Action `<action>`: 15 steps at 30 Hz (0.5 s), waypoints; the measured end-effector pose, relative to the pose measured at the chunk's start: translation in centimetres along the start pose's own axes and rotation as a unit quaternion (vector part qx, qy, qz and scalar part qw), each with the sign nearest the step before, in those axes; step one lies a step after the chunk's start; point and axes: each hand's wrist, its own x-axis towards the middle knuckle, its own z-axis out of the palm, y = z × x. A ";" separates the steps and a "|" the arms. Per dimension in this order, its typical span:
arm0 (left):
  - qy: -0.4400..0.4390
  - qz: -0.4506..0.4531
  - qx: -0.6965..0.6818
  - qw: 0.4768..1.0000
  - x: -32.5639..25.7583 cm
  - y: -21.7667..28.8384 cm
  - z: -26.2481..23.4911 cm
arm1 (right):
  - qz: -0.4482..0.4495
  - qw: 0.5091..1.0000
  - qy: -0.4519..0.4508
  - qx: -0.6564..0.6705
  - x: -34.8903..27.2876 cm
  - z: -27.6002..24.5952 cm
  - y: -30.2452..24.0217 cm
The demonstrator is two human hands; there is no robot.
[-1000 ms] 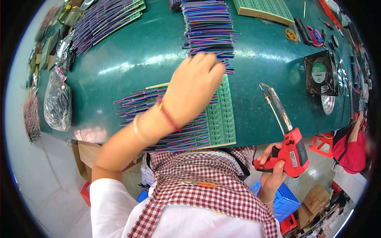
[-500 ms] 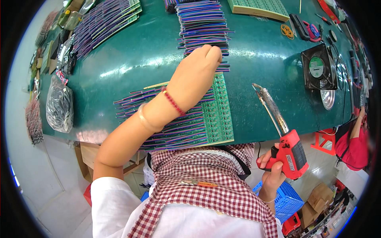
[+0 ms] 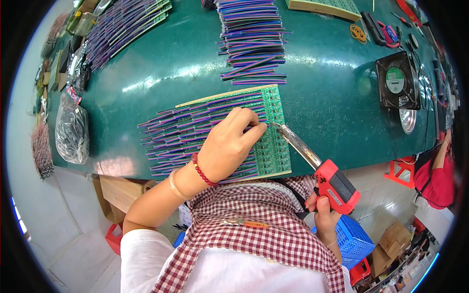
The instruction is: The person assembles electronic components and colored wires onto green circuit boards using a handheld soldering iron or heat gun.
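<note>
My left hand (image 3: 228, 142) rests over a green circuit board panel (image 3: 274, 151) near the table's front edge. Its thumb and fingertips are pinched on the end of a thin ribbon wire, mostly hidden by the fingers. Rows of multicoloured ribbon wires (image 3: 195, 119) cover the panel's left part and point left. My right hand (image 3: 323, 215) is wrapped round the handle of a red soldering gun (image 3: 337, 186). The gun's metal tip (image 3: 276, 125) meets the panel just right of my left fingertips; contact cannot be made out exactly.
A long pile of ribbon wires (image 3: 251, 44) lies beyond the panel. Wired panels (image 3: 129, 24) are at the far left, and a stack of bare panels (image 3: 325, 7) at the back. A black fan (image 3: 398, 80) stands right, a bagged bundle (image 3: 72, 129) left. Another person's red garment (image 3: 435, 178) shows at right.
My left hand has come back from the wire pile to the panel. The soldering gun has swung left and down, bringing its tip to the panel beside my left fingers.
</note>
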 end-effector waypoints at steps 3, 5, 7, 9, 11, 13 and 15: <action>0.000 0.004 0.006 1.000 0.0 0.0 0.0 | -0.003 1.000 -0.005 0.008 0.1 0.2 -0.1; 0.001 0.005 0.006 1.000 -0.1 0.0 0.0 | -0.005 1.000 -0.003 0.002 0.2 0.3 -0.2; 0.002 0.004 0.007 1.000 -0.2 0.0 0.0 | -0.008 1.000 -0.003 -0.003 0.2 0.5 -0.3; 0.000 0.004 0.004 1.000 -0.3 0.0 0.0 | 0.001 1.000 -0.015 -0.013 0.4 0.5 -0.4; -0.002 0.004 -0.001 1.000 -0.3 0.0 0.0 | -0.001 0.999 -0.019 -0.026 0.5 0.4 -0.5; 0.003 0.007 -0.002 1.000 -0.2 0.0 0.0 | -0.003 0.999 -0.023 -0.038 0.4 0.5 -0.7; 0.002 0.006 -0.002 1.000 -0.2 0.1 -0.1 | -0.010 1.000 0.010 -0.022 0.2 0.8 -1.1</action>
